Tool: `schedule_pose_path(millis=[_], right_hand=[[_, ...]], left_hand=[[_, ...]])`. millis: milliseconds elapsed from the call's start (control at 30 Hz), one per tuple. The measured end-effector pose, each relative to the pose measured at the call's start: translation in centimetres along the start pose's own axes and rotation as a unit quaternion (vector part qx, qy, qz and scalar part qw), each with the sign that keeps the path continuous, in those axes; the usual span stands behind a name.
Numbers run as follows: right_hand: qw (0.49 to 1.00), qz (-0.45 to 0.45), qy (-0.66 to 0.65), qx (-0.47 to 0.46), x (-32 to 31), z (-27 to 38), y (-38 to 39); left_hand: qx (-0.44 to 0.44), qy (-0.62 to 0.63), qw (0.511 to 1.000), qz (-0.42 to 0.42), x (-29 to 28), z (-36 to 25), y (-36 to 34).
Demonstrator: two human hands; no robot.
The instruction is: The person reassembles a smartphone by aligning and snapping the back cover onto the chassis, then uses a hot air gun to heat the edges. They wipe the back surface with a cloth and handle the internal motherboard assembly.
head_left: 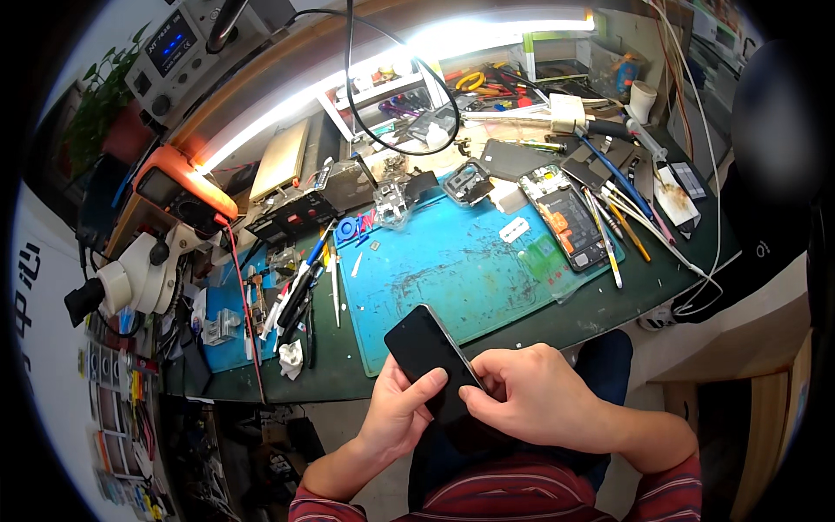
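Observation:
A black smartphone with a dark screen is held tilted just off the bench's front edge, above my lap. My left hand is closed around its left side, the thumb lying on the glass. My right hand grips the right edge, its fingers curled and the thumb near the screen. Beyond the phone lies a worn blue work mat. On the mat's right side rests an opened phone with its battery and circuit board exposed.
An orange multimeter and a white microscope stand at the left. Pens and tweezers lie left of the mat, more tools right of it. A black cable loop hangs over the back. Another person's dark-clothed leg is at the right.

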State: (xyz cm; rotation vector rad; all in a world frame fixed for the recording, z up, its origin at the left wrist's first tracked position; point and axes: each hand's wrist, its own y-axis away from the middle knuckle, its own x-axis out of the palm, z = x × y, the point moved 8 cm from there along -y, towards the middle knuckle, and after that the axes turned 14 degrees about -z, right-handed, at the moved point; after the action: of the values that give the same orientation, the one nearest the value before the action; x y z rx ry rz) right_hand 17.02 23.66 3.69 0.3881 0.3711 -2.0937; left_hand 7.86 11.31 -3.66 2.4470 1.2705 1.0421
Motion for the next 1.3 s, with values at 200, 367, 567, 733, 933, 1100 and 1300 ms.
schedule_pose_path(millis=[200, 367, 567, 733, 933, 1100, 1300], right_hand=[[1.000, 0.000, -0.001, 0.009, -0.1, -0.1, -0.2], [0.999, 0.001, 0.035, -0.027, -0.1, -0.1, -0.1], [0.941, -0.131, 0.244, -0.193, -4.4, 2.0, -0.2], [0.879, -0.338, 0.327, -0.085, -18.5, -4.7, -7.8], [0.817, -0.266, 0.501, -0.103, -25.7, -11.1, -20.7], [0.876, -0.122, 0.463, -0.051, -25.5, -16.5, -27.5], [0.759, -0.216, 0.600, -0.129, -24.2, -11.8, -26.1]], left_hand=[[0.012, -0.032, 0.999, -0.016, 0.4, -0.4, 0.8], [0.053, -0.031, 0.998, 0.000, 0.6, -0.3, 1.3], [0.159, -0.062, 0.985, -0.014, 0.4, -1.9, 1.1], [0.166, -0.021, 0.986, -0.030, -1.0, -3.9, 0.3], [0.132, 0.032, 0.991, 0.003, -0.3, -4.9, -2.2], [0.057, 0.107, 0.992, 0.021, -0.6, -4.3, -3.2], [0.023, 0.098, 0.994, 0.035, -1.3, -4.5, -3.2]])
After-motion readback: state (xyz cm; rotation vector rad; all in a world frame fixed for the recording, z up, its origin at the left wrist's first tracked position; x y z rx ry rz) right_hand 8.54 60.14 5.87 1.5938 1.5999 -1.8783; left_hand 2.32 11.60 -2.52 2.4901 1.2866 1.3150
